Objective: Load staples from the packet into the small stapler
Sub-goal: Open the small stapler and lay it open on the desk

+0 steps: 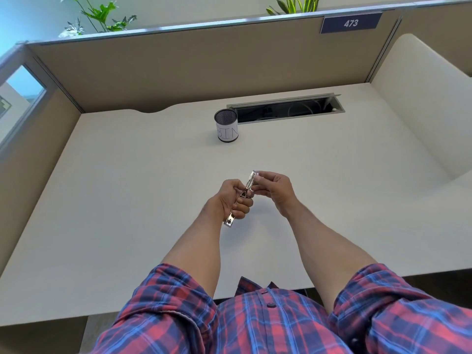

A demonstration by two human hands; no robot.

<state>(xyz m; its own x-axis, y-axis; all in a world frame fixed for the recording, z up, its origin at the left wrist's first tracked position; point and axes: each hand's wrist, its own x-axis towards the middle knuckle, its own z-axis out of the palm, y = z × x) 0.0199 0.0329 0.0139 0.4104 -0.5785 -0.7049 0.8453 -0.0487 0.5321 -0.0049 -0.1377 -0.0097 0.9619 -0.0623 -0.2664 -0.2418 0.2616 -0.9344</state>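
While the left hand (233, 198) grips the stapler (240, 200), the right hand (274, 186) pinches its upper end.

Office cubicle. Tan fabric partition panels (204, 65) with metal trim are enclosing a white desk (127, 200) on the far side and the left. A blue number plate (351, 23) reading 473 is hanging on the top rail of the far panel. A cable tray slot (288, 108) is sitting open in the desk surface, with cords showing inside. A mesh cup labelled BIN (226, 125) is standing just beside the slot's left end. Leafy plants (99, 16) are showing above the partition. A glass panel (23, 85) is sitting in the left divider.
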